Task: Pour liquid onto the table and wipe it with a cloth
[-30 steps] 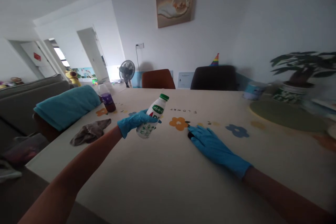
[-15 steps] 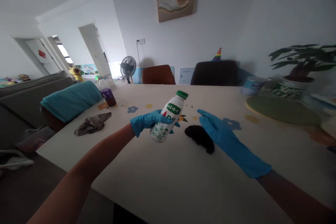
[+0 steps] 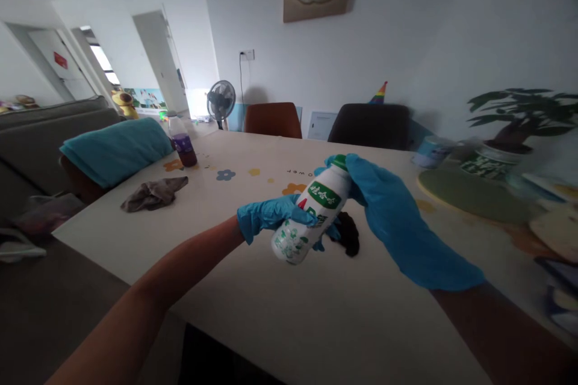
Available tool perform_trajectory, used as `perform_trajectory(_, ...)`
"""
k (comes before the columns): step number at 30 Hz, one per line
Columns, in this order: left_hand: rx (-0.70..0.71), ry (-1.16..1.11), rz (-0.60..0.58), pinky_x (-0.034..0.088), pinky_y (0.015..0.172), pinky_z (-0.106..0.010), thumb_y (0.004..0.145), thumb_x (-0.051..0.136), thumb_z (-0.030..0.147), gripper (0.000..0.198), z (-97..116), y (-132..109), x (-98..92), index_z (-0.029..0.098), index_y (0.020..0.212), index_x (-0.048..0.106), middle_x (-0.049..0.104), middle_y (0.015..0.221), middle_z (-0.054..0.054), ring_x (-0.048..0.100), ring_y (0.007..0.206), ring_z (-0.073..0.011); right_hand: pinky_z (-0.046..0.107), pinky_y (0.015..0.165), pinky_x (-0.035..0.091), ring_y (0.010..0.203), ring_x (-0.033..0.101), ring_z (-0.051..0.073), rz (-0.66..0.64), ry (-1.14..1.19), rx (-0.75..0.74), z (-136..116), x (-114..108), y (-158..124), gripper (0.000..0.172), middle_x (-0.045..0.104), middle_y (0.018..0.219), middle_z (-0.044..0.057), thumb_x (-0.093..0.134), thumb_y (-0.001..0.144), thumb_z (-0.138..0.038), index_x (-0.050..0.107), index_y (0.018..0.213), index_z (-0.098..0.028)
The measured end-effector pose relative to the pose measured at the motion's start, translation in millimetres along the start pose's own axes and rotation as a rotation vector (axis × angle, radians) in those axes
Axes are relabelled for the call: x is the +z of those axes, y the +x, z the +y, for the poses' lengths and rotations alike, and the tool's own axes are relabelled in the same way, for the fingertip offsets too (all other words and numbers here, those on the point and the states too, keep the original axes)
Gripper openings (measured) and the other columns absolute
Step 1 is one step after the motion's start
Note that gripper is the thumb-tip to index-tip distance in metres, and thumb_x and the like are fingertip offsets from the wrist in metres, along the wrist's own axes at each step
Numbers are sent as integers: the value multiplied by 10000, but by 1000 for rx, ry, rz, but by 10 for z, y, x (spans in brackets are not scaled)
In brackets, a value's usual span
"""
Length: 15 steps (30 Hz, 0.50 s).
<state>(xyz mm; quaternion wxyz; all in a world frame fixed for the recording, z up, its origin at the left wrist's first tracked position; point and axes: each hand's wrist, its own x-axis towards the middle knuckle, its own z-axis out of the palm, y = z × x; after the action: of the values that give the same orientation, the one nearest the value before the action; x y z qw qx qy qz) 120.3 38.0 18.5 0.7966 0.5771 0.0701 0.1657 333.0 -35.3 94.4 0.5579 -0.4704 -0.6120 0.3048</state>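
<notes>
The left hand (image 3: pixel 271 221) holds a white bottle (image 3: pixel 311 216) above the middle of the surface (image 3: pixel 280 313), nearer the front edge than the far one. Its fingers (image 3: pixel 289 212) are wrapped tight round the lower half of the bottle, which is clear of the surface and tilted with its top up and to the right. A green label shows on the shoulder, with green print lower down.

The right hand (image 3: pixel 392 222) is at the bottle's top. Its fingers are curled over the green cap (image 3: pixel 339 161) and closed on it, so only a sliver of the cap shows. Both hands wear blue gloves.

Just behind the bottle, a black cloth (image 3: pixel 348 233) lies crumpled on the surface, between the two hands and partly hidden by them.

Toward the left edge lies a grey rag (image 3: pixel 153 192). Beyond it, near the far left corner, stands a purple bottle (image 3: pixel 183 145), and a teal towel (image 3: pixel 115 150) is draped beside that edge. Near the right edge are a round green mat (image 3: pixel 469 192) and a potted plant (image 3: pixel 515 126). Two chairs stand at the far edge.
</notes>
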Motion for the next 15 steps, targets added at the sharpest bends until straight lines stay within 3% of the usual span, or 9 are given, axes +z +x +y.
perform_trajectory(6, 10, -62, -3, 676, 929, -519, 632, 1155, 537, 935, -17, 32, 58, 118, 1264, 609, 740, 1094, -94, 768, 988, -272, 476, 1013, 746, 1158, 842, 318, -7, 4, 19, -216, 74, -31, 552, 850, 1207, 94, 810, 979, -798, 845, 1137, -271)
perform_trajectory(10, 25, -42, 33, 678, 881, -475, 618, 1156, 567, 970, -3, 26, 108, 84, 1289, 648, 758, 1169, -132, 771, 969, -256, 470, 982, 748, 1107, 843, 308, 43, -18, 40, -232, 86, -16, 564, 846, 1180, 93, 841, 950, -790, 828, 1104, -247)
perform_trajectory(15, 59, -31, 52, 690, 954, -490, 723, 1130, 486, 947, 8, -8, 119, 80, 1416, 627, 773, 1228, -122, 802, 1052, -266, 499, 1004, 745, 1075, 840, 309, 125, 32, 114, -272, 143, 0, 647, 851, 1138, 81, 943, 781, -805, 829, 1062, -233)
